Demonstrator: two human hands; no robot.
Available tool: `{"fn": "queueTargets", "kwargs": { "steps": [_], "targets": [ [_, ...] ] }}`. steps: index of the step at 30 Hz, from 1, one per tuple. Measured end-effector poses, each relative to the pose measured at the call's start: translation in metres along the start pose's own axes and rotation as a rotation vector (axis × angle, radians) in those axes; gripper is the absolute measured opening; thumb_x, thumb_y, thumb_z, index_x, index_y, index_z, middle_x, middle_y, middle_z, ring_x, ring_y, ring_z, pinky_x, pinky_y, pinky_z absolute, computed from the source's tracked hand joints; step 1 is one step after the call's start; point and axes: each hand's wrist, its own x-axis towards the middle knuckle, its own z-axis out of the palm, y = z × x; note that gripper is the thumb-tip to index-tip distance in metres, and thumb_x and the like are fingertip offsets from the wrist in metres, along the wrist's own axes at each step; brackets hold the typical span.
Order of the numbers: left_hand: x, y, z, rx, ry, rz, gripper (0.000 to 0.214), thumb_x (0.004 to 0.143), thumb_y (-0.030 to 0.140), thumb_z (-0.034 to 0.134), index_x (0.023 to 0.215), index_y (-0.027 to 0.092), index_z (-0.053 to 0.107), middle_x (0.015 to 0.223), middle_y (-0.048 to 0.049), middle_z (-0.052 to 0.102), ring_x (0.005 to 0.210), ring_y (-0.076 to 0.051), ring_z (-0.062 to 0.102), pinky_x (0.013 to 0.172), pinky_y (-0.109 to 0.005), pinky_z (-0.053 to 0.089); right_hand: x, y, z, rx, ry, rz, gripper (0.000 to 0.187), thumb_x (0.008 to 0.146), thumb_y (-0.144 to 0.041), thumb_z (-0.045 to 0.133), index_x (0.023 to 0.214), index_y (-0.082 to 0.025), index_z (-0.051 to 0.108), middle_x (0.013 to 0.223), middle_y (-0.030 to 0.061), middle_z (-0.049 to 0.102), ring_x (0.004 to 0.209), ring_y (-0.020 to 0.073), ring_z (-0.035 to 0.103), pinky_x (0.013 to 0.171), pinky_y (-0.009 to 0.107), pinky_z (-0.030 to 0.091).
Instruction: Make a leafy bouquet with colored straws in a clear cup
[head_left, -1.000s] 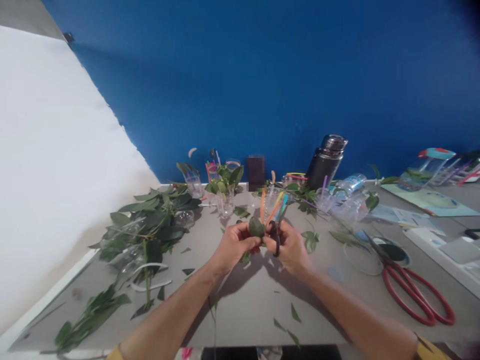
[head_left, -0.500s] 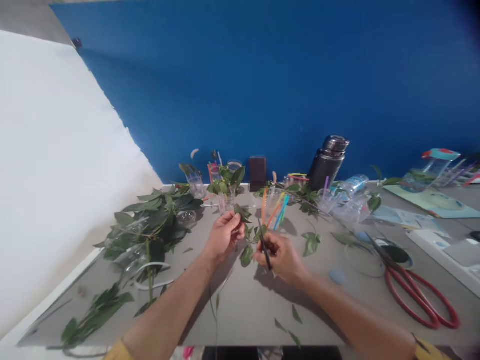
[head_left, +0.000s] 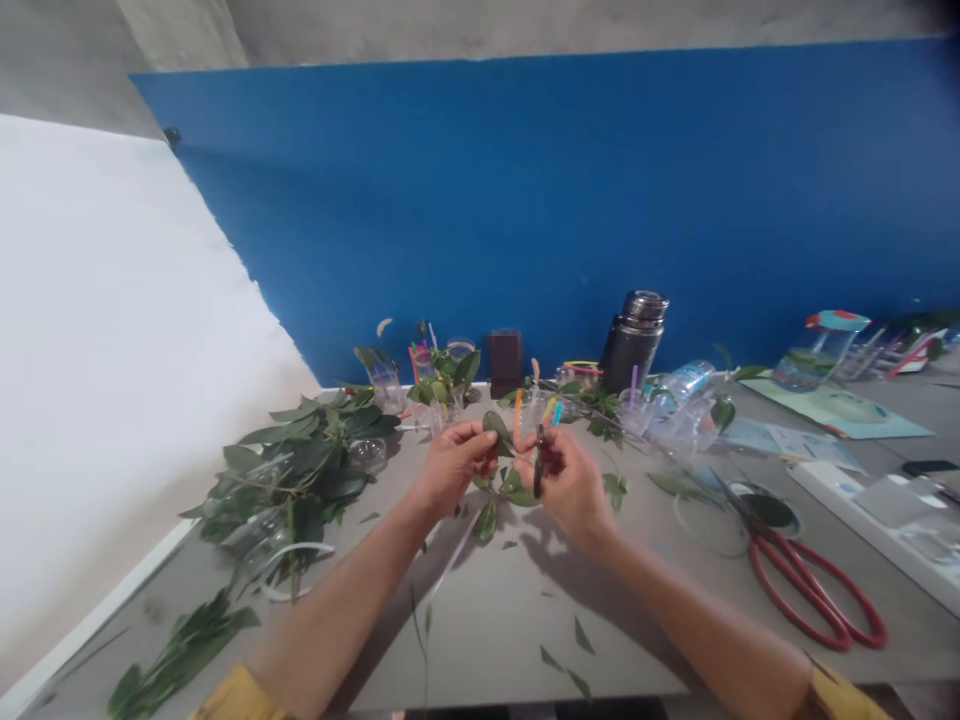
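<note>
Your left hand (head_left: 454, 467) pinches a green leaf (head_left: 497, 432) on a short sprig between thumb and fingers. Your right hand (head_left: 570, 482) is closed narrowly around small black-handled scissors (head_left: 538, 464); your fingers hide the blades, so you cannot tell whether they stand open. Both hands work close together above the grey table (head_left: 480, 625), just in front of a clear plastic cup (head_left: 534, 408) of coloured straws. The sharpest risk is the blades working so near your left fingers: if the leaf slips or twists, they could nick your skin. Drifting forward could also catch that light cup and tip it, spilling straws among the scattered leaf scraps (head_left: 486, 522).
</note>
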Motion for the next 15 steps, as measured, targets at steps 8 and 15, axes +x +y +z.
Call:
{"fn": "queueTargets", "kwargs": {
  "steps": [8,15],
  "targets": [
    [0.008,0.009,-0.007,0.019,-0.243,0.073,0.049,0.071,0.056,0.096,0.084,0.015,0.072,0.061,0.0012,0.063,0.054,-0.009,0.057,0.056,-0.021,0.040,0.010,-0.018,0.006,0.241,-0.048,0.215,0.026,0.067,-0.039,0.075,0.082,-0.020,0.066,0.071,0.0010,0.068,0.063,0.0160,0.060,0.057,0.026,0.047],
    [0.009,-0.007,-0.017,-0.066,-0.277,0.030,0.047,0.074,0.052,0.095,0.090,0.015,0.072,0.076,-0.0014,0.068,0.058,-0.008,0.059,0.056,-0.021,0.043,0.004,-0.019,0.021,0.457,-0.131,0.401,0.029,0.060,-0.037,0.079,0.079,-0.020,0.065,0.069,0.0010,0.070,0.064,0.0184,0.067,0.060,0.027,0.051]
  ]
}}
